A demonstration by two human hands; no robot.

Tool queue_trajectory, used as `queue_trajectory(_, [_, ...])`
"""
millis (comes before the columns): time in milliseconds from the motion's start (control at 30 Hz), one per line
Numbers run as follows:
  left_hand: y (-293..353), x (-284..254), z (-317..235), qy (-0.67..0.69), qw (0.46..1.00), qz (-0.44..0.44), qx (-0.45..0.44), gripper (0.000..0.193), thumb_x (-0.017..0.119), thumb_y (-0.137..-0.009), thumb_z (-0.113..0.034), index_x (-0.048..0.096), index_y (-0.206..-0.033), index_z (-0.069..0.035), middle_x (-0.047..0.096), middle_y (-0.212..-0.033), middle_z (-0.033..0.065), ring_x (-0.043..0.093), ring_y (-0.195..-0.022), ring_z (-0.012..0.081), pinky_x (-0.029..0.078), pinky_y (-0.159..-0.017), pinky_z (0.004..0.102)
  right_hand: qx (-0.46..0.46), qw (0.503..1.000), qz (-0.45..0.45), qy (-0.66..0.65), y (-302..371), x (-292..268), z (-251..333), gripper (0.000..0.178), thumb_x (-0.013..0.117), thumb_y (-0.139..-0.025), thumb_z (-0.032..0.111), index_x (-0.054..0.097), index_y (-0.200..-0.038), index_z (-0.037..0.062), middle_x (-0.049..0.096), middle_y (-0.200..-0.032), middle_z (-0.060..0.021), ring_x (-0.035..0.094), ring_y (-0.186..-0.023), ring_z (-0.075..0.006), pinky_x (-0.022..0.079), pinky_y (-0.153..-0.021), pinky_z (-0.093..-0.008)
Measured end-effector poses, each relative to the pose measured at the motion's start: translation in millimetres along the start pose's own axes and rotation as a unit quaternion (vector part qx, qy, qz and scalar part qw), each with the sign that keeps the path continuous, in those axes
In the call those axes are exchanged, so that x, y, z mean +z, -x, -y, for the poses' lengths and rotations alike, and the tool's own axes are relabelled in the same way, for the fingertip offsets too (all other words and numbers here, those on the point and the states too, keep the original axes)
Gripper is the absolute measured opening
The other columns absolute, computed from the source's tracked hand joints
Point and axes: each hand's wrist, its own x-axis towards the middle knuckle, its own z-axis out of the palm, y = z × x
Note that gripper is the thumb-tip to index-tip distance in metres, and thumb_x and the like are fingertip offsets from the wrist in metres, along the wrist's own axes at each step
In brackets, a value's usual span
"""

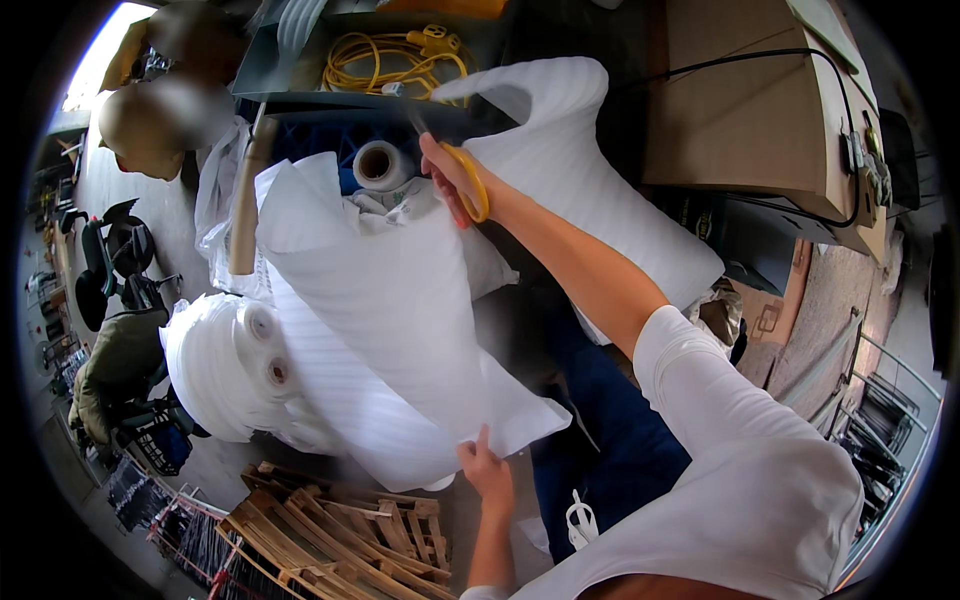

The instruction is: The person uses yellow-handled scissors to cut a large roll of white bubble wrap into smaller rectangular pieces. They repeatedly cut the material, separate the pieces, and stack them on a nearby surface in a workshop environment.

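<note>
My right hand (455,185) is closed round a pair of orange-handled scissors (474,184). One large handle loop shows at the wrist side, and a blurred blade points away past the fingers. Under and beside this hand lies a wide white foam sheet (380,300), ribbed and folded over itself. At its near edge my left hand (487,474) grips the foam, index finger stretched on top and thumb mostly hidden. Another curled stretch of white foam (620,200) spreads under my right forearm; whether both are one piece I cannot tell.
A box tray (290,98) with a coiled yellow cable (385,60) stands at the far side. Rolls of white wrap (215,365) and a smaller roll (380,165) sit nearby. Wooden pallets (340,530) lie near left; a large cardboard box (745,110) stands right.
</note>
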Motion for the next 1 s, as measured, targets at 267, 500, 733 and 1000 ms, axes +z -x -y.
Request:
queue_trajectory(267, [3.6, -3.6, 10.2, 0.258, 0.918, -0.193, -0.232, 0.036, 0.042, -0.082, -0.003, 0.035, -0.117, 0.006, 0.045, -0.097, 0.0129, 0.045, -0.077, 0.0177, 0.039, -0.072, 0.0272, -0.052, 0.992, -0.09, 0.077, 54.3, -9.3, -34.2, 0.029, 0.054, -0.081, 0.034, 0.047, -0.085, 0.0063, 0.046, -0.06, -0.0025, 0.044, -0.047, -0.0076, 0.039, -0.044, -0.0195])
queue_trajectory(500, [-71.5, -21.1, -56.4, 0.461, 0.872, -0.137, -0.093, 0.038, 0.042, -0.086, -0.006, 0.027, -0.12, 0.003, 0.044, -0.107, 0.0149, 0.047, -0.09, 0.0173, 0.039, -0.079, 0.0269, 0.05, 0.995, 0.08, 0.042, 249.0, 11.7, -117.2, 0.024, 0.06, -0.078, 0.02, 0.043, -0.085, 0.0056, 0.045, -0.063, -0.0001, 0.043, -0.048, -0.0058, 0.036, -0.045, -0.0187])
queue_trajectory(733, [-116.1, -35.0, -137.6, 0.409, 0.883, 0.183, 0.137, 0.042, 0.048, -0.083, -0.009, 0.033, -0.122, -0.005, 0.049, -0.093, 0.0099, 0.051, -0.08, 0.0152, 0.042, -0.069, 0.0247, -0.177, 0.952, -0.215, 0.13, 274.1, 20.9, -133.4, 0.018, 0.056, -0.073, 0.003, 0.046, -0.088, 0.0032, 0.043, -0.065, 0.0012, 0.041, -0.06, -0.0067, 0.036, -0.052, -0.0214])
queue_trajectory(1000, [1.3, 3.6, -12.1, 0.414, 0.904, -0.099, -0.036, 0.034, 0.044, -0.079, -0.002, 0.044, -0.113, -0.003, 0.05, -0.104, 0.0119, 0.048, -0.097, 0.0201, 0.038, -0.084, 0.031, -0.202, 0.931, -0.301, 0.045, 295.7, -66.4, -75.1, 0.019, 0.053, -0.066, -0.003, 0.051, -0.085, 0.0007, 0.047, -0.07, -0.0014, 0.045, -0.065, -0.0104, 0.037, -0.06, -0.0208])
